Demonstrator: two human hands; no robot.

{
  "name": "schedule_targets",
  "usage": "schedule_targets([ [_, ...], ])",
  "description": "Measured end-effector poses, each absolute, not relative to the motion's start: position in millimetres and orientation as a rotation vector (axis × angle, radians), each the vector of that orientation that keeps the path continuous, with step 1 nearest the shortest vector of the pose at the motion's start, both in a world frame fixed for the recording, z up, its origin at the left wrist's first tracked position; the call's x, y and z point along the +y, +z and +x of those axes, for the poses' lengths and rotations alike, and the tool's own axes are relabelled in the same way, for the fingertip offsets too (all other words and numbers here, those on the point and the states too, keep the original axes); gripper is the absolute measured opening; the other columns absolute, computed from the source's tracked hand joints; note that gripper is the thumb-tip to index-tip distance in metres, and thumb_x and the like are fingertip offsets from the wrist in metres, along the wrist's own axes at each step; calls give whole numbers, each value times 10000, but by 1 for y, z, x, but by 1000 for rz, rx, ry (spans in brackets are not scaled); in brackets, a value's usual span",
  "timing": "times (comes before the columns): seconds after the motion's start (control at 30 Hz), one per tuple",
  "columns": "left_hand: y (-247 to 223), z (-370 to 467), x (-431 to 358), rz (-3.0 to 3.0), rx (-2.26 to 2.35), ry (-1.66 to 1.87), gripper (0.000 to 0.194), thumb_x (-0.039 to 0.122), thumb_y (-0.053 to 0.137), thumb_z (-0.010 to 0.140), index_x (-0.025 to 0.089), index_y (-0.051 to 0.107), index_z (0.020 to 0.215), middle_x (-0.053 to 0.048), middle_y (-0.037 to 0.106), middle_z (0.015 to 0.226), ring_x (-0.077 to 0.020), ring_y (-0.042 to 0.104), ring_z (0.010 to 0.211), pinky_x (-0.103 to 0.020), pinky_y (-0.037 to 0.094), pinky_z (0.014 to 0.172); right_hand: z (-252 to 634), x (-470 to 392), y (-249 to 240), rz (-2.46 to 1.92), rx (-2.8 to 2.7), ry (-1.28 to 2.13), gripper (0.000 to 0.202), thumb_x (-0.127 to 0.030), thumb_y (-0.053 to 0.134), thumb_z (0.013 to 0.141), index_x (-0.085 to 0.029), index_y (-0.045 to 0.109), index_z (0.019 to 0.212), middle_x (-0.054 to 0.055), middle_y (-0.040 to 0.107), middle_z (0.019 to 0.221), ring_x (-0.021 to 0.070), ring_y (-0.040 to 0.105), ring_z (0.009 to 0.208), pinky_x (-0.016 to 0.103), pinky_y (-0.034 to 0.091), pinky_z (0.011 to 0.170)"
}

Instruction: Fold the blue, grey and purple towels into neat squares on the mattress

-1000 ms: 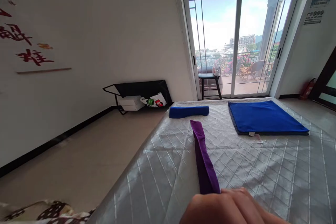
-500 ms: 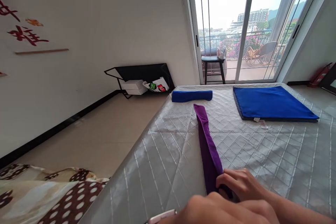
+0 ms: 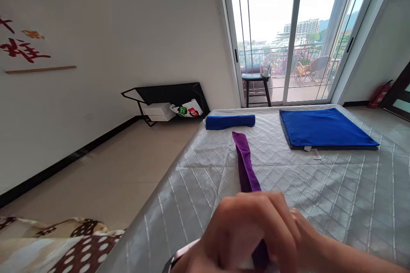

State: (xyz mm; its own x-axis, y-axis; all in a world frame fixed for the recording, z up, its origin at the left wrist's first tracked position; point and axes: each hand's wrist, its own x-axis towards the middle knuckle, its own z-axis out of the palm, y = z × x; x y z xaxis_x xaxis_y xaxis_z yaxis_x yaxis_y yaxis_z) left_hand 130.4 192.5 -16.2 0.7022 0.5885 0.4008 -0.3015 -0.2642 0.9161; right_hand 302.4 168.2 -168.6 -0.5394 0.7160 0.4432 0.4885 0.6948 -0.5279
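A long purple folded cloth lies lengthwise on the silver-grey quilted cover, its near end running under my hands. Large in the foreground, my left hand is closed, fingers curled, with dark purple cloth showing between them; a band circles its wrist. Just behind it is my right hand, its forearm coming in from the right. The left hand covers the right hand's fingers, so their grip cannot be seen. Farther off lie a narrow blue folded cloth and a wide flat blue cloth with small white tags.
Brown dotted bedding is at lower left. Beside the wall, a black rack holds white boxes and a printed bag. Beyond the bed are a sliding glass door and a stool; a fire extinguisher stands right.
My left hand has risen over the near part of the purple cloth and now covers the right hand's fingers, which were seen gripping it. The view has shifted slightly.
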Motion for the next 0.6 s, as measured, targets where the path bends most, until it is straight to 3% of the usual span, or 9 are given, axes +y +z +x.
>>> schedule_targets([
  [0.1,-8,125,205,1461,366,1128,239,376,801,778,231,620,723,28,543,670,-97,507,591,-213,426,535,301,167,-166,-927,-2227,363,231,-106,478,758,-234,579,923,-25,634,720,100,498,510,240,335,501],
  [0.2,-2,120,210,1394,555,1192,263,371,817,767,215,607,736,64,535,634,-55,470,479,-181,365,457,301,167,-165,-956,-2213,349,248,-95,478,738,-232,590,912,-32,654,707,86,488,489,231,324,507],
  [0.33,-2,110,213,1638,813,818,309,506,690,836,205,619,835,67,574,565,-83,508,398,-207,373,442,302,168,-165,-1015,-2202,403,256,-98,487,712,-231,608,893,-31,674,701,93,507,496,225,331,515],
  [0.47,-46,100,213,1897,1201,175,453,594,555,848,203,532,620,39,543,493,-126,528,411,-232,347,441,301,169,-166,-1123,-2211,463,288,-98,496,688,-235,617,911,-29,686,704,113,552,531,221,354,532],
  [0.53,-82,99,206,1990,1315,71,446,573,533,844,215,511,579,7,576,536,-171,601,539,-251,388,520,301,171,-167,-1170,-2216,458,274,-103,496,702,-231,617,911,-22,690,705,124,572,553,224,366,548],
  [0.6,-114,102,193,2026,1374,235,357,525,493,861,218,589,705,-39,679,711,-222,655,722,-288,439,644,301,171,-166,-1196,-2215,445,242,-112,492,723,-227,611,899,-9,696,720,136,593,590,231,379,577],
])
